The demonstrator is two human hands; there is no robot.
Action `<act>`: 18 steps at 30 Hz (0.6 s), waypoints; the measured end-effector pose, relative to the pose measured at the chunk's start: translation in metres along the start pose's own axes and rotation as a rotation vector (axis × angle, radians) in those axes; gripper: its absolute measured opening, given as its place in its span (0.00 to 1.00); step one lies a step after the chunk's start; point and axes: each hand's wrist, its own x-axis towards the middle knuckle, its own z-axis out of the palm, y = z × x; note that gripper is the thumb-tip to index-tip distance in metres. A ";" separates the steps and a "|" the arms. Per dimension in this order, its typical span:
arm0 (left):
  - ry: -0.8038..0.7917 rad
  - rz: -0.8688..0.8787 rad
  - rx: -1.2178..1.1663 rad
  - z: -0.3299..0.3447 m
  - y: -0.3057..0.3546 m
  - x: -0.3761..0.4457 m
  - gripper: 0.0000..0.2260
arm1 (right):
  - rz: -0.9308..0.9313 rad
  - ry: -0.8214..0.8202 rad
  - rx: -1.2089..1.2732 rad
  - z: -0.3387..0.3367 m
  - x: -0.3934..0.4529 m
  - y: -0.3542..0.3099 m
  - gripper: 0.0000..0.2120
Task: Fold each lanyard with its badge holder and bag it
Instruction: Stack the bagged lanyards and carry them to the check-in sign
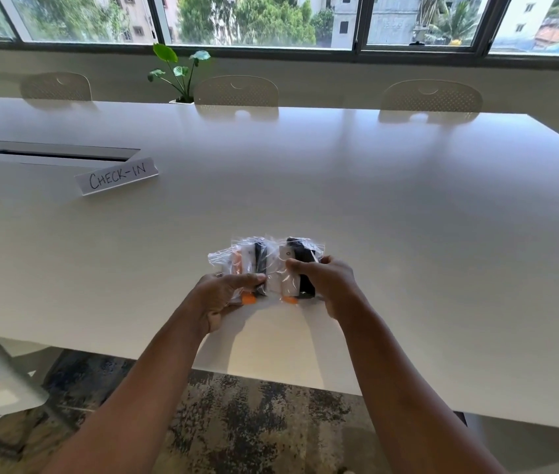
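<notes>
- While both filled bags sit near the table [408, 234] edge, left hand [223, 294] pinches the left bag [237, 261].
- Right hand [326, 285] pinches the right bag [300, 265]; slick plastic could slip, and the folds could loosen.

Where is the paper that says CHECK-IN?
In the head view the CHECK-IN sign stands on the white table, far left, just in front of the dark cable slot.

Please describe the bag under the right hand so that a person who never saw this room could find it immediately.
On the long white table, near its front edge, two small clear bags lie side by side. The right bag is the one the right hand grips. Its black lanyard fills its right side, while the left bag, held by the left hand, shows more orange.
</notes>
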 end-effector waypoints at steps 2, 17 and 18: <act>-0.006 0.015 -0.047 -0.002 0.003 0.000 0.30 | 0.031 -0.044 0.068 0.003 0.003 -0.004 0.16; 0.227 0.086 -0.256 -0.041 0.019 0.041 0.10 | 0.058 -0.285 0.071 0.051 0.077 -0.022 0.15; 0.247 0.099 -0.267 -0.043 0.021 0.042 0.11 | 0.064 -0.304 0.067 0.055 0.082 -0.023 0.15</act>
